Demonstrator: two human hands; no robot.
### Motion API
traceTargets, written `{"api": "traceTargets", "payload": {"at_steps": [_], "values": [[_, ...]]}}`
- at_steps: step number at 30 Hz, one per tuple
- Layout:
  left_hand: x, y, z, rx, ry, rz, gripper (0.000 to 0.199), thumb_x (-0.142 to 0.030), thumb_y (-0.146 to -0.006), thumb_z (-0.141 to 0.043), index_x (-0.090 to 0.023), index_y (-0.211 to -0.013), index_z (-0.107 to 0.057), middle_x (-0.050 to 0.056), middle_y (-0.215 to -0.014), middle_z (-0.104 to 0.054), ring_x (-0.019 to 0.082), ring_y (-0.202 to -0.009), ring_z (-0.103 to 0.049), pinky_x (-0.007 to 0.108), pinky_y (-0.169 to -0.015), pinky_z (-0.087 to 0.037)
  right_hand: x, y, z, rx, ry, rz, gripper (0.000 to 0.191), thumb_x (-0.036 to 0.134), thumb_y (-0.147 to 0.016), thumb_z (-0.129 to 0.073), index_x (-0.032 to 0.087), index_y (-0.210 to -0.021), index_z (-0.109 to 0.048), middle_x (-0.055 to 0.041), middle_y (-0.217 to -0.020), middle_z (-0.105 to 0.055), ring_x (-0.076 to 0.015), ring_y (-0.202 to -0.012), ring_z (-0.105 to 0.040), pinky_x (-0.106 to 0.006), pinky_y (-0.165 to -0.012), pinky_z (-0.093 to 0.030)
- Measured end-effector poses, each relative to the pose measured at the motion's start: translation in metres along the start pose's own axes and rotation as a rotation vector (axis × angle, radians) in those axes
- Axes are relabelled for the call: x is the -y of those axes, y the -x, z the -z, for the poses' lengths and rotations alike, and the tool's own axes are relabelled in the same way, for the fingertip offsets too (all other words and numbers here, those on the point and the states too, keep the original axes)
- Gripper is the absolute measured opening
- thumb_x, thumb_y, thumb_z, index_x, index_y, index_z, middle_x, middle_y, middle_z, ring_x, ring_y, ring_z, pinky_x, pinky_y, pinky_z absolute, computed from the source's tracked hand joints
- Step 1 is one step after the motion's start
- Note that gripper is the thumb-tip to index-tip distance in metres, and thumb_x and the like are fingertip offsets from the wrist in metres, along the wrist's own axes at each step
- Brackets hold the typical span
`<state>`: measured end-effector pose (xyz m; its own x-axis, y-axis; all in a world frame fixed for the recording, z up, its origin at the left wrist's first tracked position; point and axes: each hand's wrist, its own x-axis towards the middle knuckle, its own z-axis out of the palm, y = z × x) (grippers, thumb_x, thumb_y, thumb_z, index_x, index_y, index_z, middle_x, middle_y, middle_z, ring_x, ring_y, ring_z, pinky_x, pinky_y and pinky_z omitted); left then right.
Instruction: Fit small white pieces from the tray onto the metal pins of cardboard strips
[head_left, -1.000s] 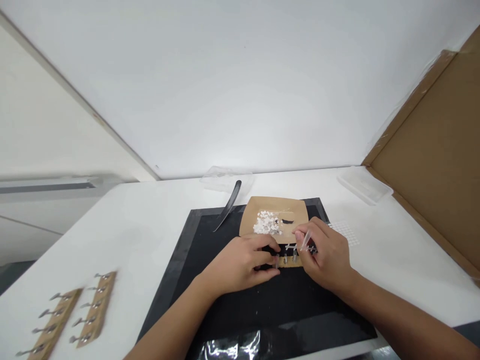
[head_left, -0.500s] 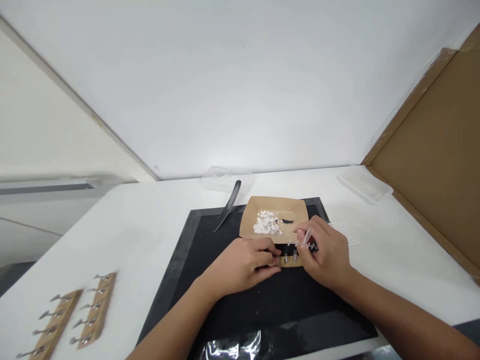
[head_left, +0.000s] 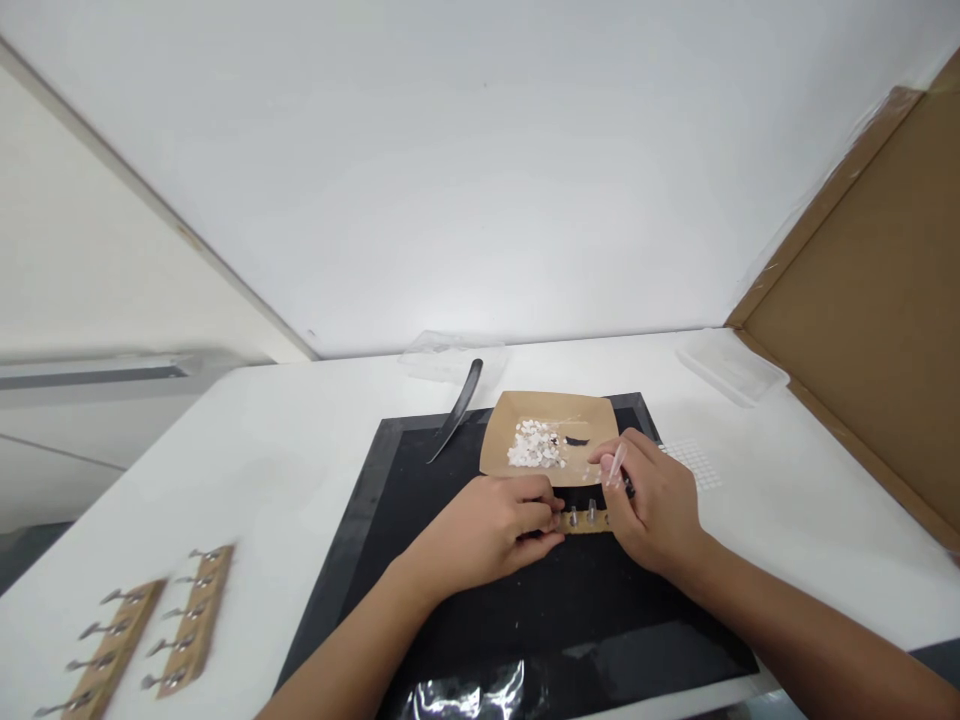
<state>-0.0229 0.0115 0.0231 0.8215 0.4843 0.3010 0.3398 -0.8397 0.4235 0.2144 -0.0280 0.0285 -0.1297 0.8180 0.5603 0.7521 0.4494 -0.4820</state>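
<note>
On the black mat (head_left: 525, 610) lies a small tan strip (head_left: 583, 522) with short clear pieces standing up from it. My left hand (head_left: 502, 528) has its fingers closed around the left end of that strip. Near the strip's right end, my right hand (head_left: 649, 500) pinches a small clear piece (head_left: 616, 462) between thumb and index finger; something dark shows under its fingers. Behind both hands sits a brown paper tray (head_left: 551, 402) with a pile of white bits (head_left: 534, 445) and a small black piece (head_left: 577, 441).
Dark curved tweezers (head_left: 459, 405) lie left of the tray, by a clear plastic bag (head_left: 442, 355). A sheet of white dots (head_left: 694, 462) and a clear lid (head_left: 731, 368) are at right. Two wooden strips (head_left: 196, 620) (head_left: 116, 640) with metal pieces lie at left.
My right hand has shifted slightly, and the clear piece in its fingers has turned and tilts differently. My left hand stays on the strip.
</note>
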Motion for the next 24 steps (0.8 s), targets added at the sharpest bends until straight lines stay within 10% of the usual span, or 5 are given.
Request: {"api": "traceTargets", "payload": {"at_steps": [24], "values": [[0.0047,0.0017,-0.0049,-0.053,-0.017,-0.034,0.017,-0.028,-0.100,-0.068,-0.019,-0.088,-0.074,0.004,-0.099,-0.078,0.015,-0.084,-0.077,0.024,-0.070,-0.060,-0.0021,0.0008,0.0007,0.018,0.022,-0.048,0.025,0.024,-0.104,-0.044,0.022,-0.095,-0.066,-0.0029,-0.090,-0.069,-0.0161,-0.075,-0.063,-0.030,-0.064,-0.039]]}}
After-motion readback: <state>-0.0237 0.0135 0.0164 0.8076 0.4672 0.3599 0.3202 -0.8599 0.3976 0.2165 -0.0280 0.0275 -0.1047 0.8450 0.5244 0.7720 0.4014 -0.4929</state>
